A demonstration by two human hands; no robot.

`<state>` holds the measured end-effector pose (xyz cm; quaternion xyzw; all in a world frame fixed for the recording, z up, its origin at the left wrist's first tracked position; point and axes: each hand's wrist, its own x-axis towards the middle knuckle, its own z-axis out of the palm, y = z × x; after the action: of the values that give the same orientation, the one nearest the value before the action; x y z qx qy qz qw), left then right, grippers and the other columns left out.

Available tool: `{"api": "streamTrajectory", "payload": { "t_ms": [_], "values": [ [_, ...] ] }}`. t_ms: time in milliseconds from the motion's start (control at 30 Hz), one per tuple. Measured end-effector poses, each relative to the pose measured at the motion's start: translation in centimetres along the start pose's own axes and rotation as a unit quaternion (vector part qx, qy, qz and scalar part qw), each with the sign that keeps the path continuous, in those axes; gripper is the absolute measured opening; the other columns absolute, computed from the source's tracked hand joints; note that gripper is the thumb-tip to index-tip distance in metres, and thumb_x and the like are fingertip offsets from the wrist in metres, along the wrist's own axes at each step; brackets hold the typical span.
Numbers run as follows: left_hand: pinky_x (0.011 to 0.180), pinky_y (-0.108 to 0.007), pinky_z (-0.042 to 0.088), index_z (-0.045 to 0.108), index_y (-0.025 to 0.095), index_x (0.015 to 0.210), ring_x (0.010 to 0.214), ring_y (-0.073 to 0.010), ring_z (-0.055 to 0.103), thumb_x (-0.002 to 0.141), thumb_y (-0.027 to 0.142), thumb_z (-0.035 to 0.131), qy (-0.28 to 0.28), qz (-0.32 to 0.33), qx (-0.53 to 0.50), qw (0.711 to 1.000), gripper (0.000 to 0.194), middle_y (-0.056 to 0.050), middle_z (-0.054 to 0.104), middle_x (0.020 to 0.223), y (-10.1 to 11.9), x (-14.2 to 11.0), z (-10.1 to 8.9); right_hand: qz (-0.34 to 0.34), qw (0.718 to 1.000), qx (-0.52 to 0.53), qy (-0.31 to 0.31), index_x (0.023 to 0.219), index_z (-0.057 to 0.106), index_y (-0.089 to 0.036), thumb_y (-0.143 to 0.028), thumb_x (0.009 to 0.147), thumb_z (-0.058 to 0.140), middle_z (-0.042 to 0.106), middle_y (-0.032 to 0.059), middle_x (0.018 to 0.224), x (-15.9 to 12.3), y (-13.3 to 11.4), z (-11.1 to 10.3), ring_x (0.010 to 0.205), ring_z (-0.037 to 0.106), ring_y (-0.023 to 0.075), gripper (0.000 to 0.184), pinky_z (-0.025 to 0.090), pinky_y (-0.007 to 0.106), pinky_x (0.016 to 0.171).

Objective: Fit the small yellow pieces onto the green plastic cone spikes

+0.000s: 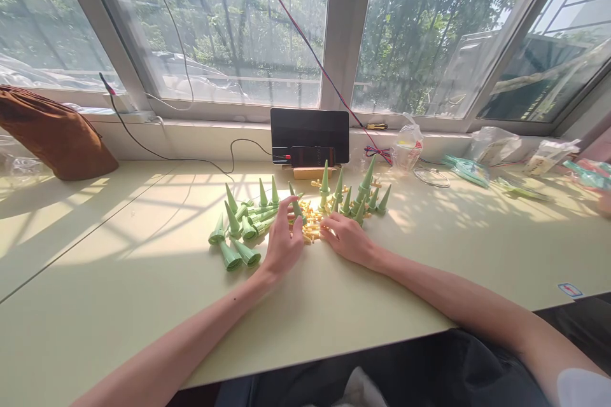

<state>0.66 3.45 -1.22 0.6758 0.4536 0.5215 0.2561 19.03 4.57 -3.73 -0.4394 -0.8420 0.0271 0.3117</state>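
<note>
My left hand (285, 241) is closed round a green plastic cone (296, 206), thumb on one side and fingers on the other, its tip pointing up. My right hand (349, 238) rests with curled fingers at the right edge of a pile of small yellow peg-like pieces (311, 221); its fingertips are partly hidden among them. Left of my left hand, several loose green cones (232, 219) stand or lie on their sides. Beyond my right hand, several green cones (365, 184) stand upright, some with yellow pieces at their bases.
Behind the pile, a dark tablet (310, 124) and a phone (312, 156) lean on a small stand. A brown drawstring bag (57, 133) sits at the far left, and a black cable (167, 158) crosses the table (143, 305). Plastic bags (408, 143) lie along the window sill side.
</note>
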Motion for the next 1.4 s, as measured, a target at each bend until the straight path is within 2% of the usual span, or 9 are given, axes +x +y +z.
{"api": "streamTrajectory", "payload": {
  "t_ms": [133,367,867,1200,1400],
  "values": [
    [0.07,-0.031,0.057,0.046,0.027,0.126,0.089,-0.0173,0.062,0.09,0.021,0.05,-0.015,0.006,0.008,1.0,0.036,-0.005,0.059,0.101,0.23,-0.15,-0.02,-0.012,0.997,0.046,0.053,0.097,0.06,-0.018,-0.021,0.097,0.048,0.06,0.0038,0.092,-0.07,-0.41,-0.18,0.063,0.051,0.0098,0.012,0.043,0.024,0.064],
    [0.078,-0.035,0.057,0.047,0.027,0.129,0.1,-0.0198,0.061,0.09,0.022,0.052,-0.069,0.036,0.026,0.997,0.039,-0.006,0.062,0.105,0.38,-0.66,0.18,-0.056,0.987,0.1,0.113,0.106,0.061,-0.022,-0.024,0.1,0.044,0.06,0.0058,0.098,-0.1,-0.59,-0.26,0.075,0.058,0.0127,0.019,0.047,0.024,0.064],
    [0.069,-0.03,0.057,0.048,0.027,0.131,0.092,-0.0185,0.061,0.088,0.017,0.054,-0.071,0.077,0.069,0.992,0.045,-0.006,0.063,0.108,-0.1,-0.7,0.28,-0.072,0.986,0.107,0.108,0.108,0.061,-0.023,-0.023,0.1,0.043,0.061,0.0059,0.098,-0.24,-0.11,0.0,0.078,0.061,0.0136,0.02,0.049,0.025,0.063],
    [0.062,-0.027,0.054,0.049,0.029,0.131,0.076,-0.0143,0.061,0.086,0.015,0.055,-0.089,0.105,0.105,0.985,0.048,-0.006,0.062,0.113,0.11,-0.79,0.22,-0.079,0.985,0.102,0.112,0.108,0.061,-0.023,-0.022,0.099,0.043,0.062,0.0053,0.095,-0.3,-0.07,0.1,0.077,0.061,0.0137,0.021,0.05,0.026,0.066],
    [0.063,-0.028,0.055,0.049,0.028,0.13,0.079,-0.0151,0.062,0.086,0.017,0.055,-0.093,0.096,0.102,0.986,0.046,-0.005,0.062,0.111,0.07,-0.81,0.19,-0.089,0.983,0.108,0.123,0.111,0.062,-0.024,-0.021,0.099,0.044,0.063,0.0053,0.095,-0.38,0.04,0.17,0.077,0.061,0.0137,0.021,0.051,0.026,0.067]
  ]
}}
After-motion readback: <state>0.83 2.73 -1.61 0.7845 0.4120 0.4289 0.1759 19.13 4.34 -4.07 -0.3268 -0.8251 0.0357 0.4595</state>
